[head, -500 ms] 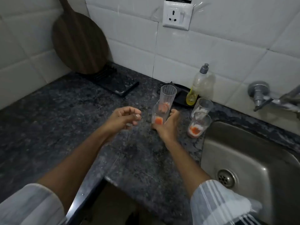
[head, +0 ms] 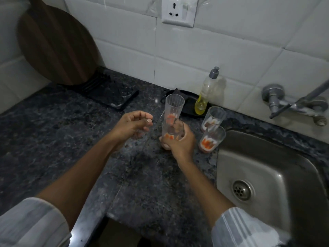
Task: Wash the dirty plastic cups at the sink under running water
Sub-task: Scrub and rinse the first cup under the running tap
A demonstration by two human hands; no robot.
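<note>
Several clear plastic cups with orange and white residue stand on the dark granite counter (head: pixel 71 143). My right hand (head: pixel 179 143) grips a short cup (head: pixel 171 131) near its base. A tall ribbed cup (head: pixel 173 107) stands just behind it. Two more dirty cups (head: pixel 213 116) (head: pixel 211 139) stand by the steel sink's (head: pixel 263 166) left rim. My left hand (head: pixel 133 125) hovers to the left of the held cup, fingers loosely curled, holding nothing. The tap (head: pixel 292 102) on the wall is at the right; no water runs.
A dish-soap bottle (head: pixel 206 91) with yellow liquid stands against the tiled wall beside a black tray (head: pixel 188 104). A round wooden board (head: pixel 53 45) leans at the back left over a black rack (head: pixel 110 93). A wall socket (head: pixel 179 11) sits above.
My right hand has closed round the short cup, which it only touched from behind before. My left hand stays in about the same place.
</note>
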